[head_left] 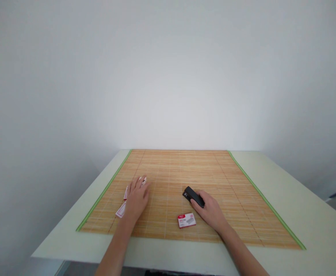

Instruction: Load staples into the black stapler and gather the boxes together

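Note:
My left hand (137, 200) lies over the left part of the mat, palm down with its fingers apart. Beneath and beside it are several white cards with red borders (121, 210), partly covered by the hand. One white piece (143, 180) with a dark mark shows at its fingertips. A black stapler (195, 196) rests on the mat right of the middle, pointing away to the left. My right hand (211, 211) is wrapped around its near end. Just left of that hand lies a small red and white box (186, 220) with staples pictured on it.
A bamboo mat (182, 165) with green edging covers the middle of a white table (274, 172). Behind the table's far edge stands a white wall (173, 76). The table's front edge runs close below my forearms.

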`<state>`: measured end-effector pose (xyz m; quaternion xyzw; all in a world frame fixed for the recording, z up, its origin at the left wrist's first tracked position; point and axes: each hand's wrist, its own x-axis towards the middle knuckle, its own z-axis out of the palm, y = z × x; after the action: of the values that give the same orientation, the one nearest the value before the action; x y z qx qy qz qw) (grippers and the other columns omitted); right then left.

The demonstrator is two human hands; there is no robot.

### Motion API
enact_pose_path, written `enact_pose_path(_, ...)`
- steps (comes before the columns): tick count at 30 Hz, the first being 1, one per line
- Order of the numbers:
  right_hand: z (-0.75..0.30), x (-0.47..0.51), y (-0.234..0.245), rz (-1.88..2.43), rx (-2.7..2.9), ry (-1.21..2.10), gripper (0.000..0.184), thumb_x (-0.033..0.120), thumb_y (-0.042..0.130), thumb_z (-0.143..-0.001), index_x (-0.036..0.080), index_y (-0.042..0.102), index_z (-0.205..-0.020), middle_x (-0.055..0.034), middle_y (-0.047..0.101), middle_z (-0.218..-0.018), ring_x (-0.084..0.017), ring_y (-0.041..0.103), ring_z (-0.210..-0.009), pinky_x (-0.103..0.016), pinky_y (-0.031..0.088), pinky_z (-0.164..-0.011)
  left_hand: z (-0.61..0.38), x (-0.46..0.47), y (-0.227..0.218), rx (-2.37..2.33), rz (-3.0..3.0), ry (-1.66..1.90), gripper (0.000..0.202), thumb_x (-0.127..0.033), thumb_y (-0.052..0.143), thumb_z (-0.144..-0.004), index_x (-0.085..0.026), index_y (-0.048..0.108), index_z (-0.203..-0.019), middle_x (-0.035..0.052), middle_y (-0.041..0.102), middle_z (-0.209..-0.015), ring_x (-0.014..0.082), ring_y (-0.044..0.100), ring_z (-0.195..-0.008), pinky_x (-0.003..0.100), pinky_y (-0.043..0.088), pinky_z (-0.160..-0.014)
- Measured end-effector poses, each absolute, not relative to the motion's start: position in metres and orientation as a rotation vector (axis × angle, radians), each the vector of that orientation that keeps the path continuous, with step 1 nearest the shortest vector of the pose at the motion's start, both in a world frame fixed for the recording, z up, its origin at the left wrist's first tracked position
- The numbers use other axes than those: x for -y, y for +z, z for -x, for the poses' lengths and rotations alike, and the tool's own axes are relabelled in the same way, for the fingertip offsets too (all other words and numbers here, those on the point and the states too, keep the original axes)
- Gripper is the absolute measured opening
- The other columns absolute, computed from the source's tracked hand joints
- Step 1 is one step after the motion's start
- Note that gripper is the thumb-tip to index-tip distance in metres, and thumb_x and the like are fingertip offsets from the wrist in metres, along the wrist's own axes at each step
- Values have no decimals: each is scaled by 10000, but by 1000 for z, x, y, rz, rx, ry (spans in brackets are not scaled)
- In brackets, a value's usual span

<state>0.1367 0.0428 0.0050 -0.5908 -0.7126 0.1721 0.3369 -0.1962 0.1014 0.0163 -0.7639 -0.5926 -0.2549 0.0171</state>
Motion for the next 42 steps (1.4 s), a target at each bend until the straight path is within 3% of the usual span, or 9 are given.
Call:
enact_pose_path(5, -136, -43, 5, 1523, 1846, 438, 295, 412, 544, -932, 235, 670, -1130, -50, 724, -1030, -227, 664, -929, -332, 491, -832, 114, -32, 31, 1585, 2951, -867, 401, -417, 621, -933, -328, 619, -1323, 50, 640, -1341, 272, 542, -1254, 476, 411, -1105)
enact_pose_path(8, -136, -44, 5, 1509, 1842, 449, 292, 418, 541, -934, 234, 669, -1121, -53, 725, -1043, -227, 665, -939, -331, 493, -831, 88, 1, 24, 1524, 3096, -832, 431, -354, 662, -903, -383, 602, -1329, 27, 659, -1276, 252, 575, -1166, 429, 457, -1017)
enact_pose_path(13, -137, -44, 5, 1535, 1852, 423, 292, 437, 539, -939, 235, 668, -1107, -51, 722, -1026, -229, 666, -918, -340, 491, -823, 123, -4, 8, 1928, 2589, -833, 342, -294, 634, -874, -332, 651, -1214, 68, 661, -1136, 283, 590, -1074, 446, 453, -938)
enact_pose_path(17, -132, -40, 6, 1579, 1846, 402, 288, 424, 529, -946, 243, 666, -1123, -56, 721, -1045, -243, 672, -935, -358, 493, -826, 173, -25, 5, 2146, 2111, -766, 271, -348, 597, -888, -261, 642, -1141, 87, 649, -1085, 319, 576, -1064, 471, 443, -931)
enact_pose_path(20, -121, -30, 8, 1576, 1837, 439, 302, 402, 565, -921, 250, 655, -1165, -63, 710, -1072, -256, 665, -966, -384, 501, -868, 196, -31, 5, 2179, 1966, -740, 286, -407, 589, -899, -243, 635, -1128, 99, 633, -1112, 331, 569, -1063, 480, 446, -924)
enact_pose_path(25, -95, -4, 18, 1432, 1947, 631, 483, 307, 706, -785, 254, 609, -1255, -90, 663, -1158, -280, 628, -1075, -401, 506, -956, 226, -42, -1, 2185, 1851, -886, 402, -537, 535, -930, -227, 632, -1166, 123, 610, -1242, 340, 561, -1122, 515, 434, -1001)
enact_pose_path(29, -57, -1, 22, 1396, 2020, 752, 397, 210, 673, -781, 265, 653, -1174, -69, 662, -1145, -261, 640, -1072, -361, 518, -943, 255, -64, -14, 2250, 2011, -1130, 499, -525, 382, -995, -191, 595, -1297, 124, 635, -1304, 308, 581, -1196, 505, 434, -1073)
enact_pose_path(35, 30, -25, 10, 1574, 1948, 592, 567, 343, 755, -794, 238, 611, -1332, -93, 679, -1211, -310, 653, -1100, -408, 512, -957, 270, -74, -29, 2297, 2144, -1319, 515, -501, 318, -1032, -248, 527, -1429, 59, 586, -1456, 243, 538, -1347, 457, 390, -1171)
enact_pose_path(42, 66, -35, 9, 1624, 1936, 524, 635, 442, 755, -809, 247, 580, -1387, -100, 677, -1248, -332, 639, -1139, -437, 492, -971, 267, -71, -37, 2245, 2193, -1148, 550, -488, 321, -1036, -223, 478, -1491, 80, 514, -1534, 244, 481, -1413, 465, 337, -1209)
